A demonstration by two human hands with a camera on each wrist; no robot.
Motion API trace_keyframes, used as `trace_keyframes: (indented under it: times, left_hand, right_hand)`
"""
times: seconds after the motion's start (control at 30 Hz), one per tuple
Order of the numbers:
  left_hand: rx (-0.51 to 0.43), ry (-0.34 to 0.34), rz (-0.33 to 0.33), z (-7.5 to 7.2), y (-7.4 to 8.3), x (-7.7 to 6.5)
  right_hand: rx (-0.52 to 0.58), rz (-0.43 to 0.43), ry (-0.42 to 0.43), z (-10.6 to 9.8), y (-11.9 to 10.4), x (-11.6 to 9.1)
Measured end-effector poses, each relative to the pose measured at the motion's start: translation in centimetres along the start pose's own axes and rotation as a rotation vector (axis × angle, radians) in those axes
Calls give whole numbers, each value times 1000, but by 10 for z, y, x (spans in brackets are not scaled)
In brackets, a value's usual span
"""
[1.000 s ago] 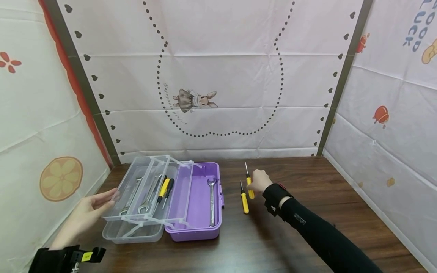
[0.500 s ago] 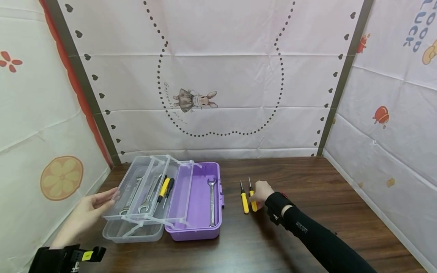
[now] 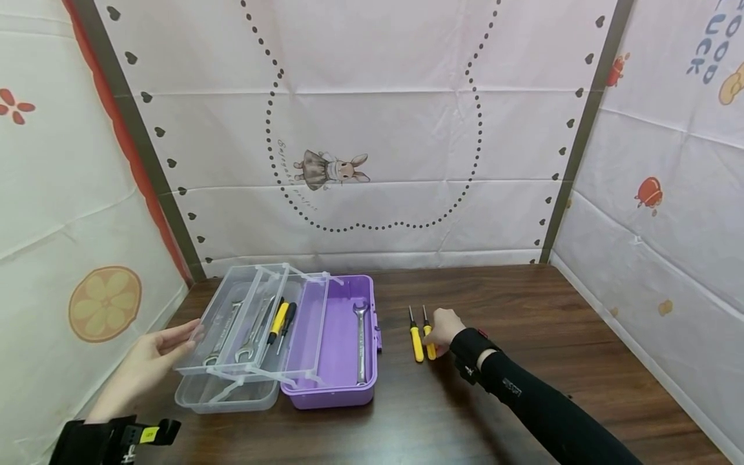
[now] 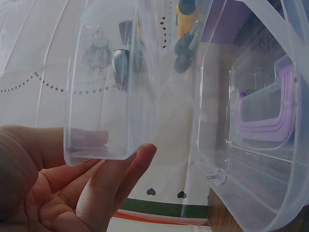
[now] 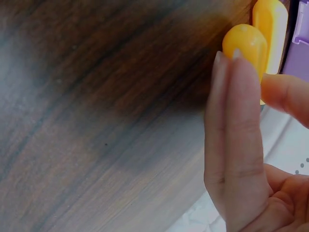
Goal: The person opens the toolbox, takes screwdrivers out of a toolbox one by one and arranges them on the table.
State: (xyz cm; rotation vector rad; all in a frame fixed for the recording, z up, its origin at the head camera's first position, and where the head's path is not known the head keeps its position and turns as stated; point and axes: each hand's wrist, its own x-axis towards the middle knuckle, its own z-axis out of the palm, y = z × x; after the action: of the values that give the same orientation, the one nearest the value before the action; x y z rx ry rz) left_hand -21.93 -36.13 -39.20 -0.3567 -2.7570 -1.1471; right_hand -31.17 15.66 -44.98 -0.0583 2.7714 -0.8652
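Observation:
My left hand (image 3: pixel 148 361) pinches the left edge of a clear plastic divided tray (image 4: pixel 99 145), thumb and fingers on opposite sides of its wall. The tray overlaps a clear lid (image 3: pixel 232 405) and the left part of a purple toolbox (image 3: pixel 331 399). Wrenches, a yellow-handled screwdriver (image 3: pixel 279 323) and a black one (image 3: pixel 287 320) show within the tray's outline. On the table to the right, my right hand (image 3: pixel 446 328) pinches a yellow-handled screwdriver (image 3: pixel 429 347) near its handle end. A similar screwdriver (image 3: pixel 416 345) lies close beside it on the left, both tips pointing away.
A single wrench (image 3: pixel 361 349) lies along the right side inside the purple toolbox. The toolbox's right wall carries a latch (image 3: pixel 379 340). White printed cloth (image 3: pixel 378 129) hangs behind and on both sides of the wooden table (image 3: pixel 511 303).
My right hand has drawn its screwdriver toward me, bringing it level with the other one. Over the last half second it has stayed nearly still. The left hand keeps its hold on the tray.

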Motion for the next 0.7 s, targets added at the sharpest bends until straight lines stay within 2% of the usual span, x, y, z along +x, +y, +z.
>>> trace_keyframes:
  times: [0.3, 0.7]
  left_hand:
    - [38, 15, 21, 1, 0, -1]
    - [37, 16, -25, 0, 3, -2]
  right_hand:
    - [-10, -1, -27, -2, -2, -1]
    - [-22, 9, -77, -6, -1, -3]
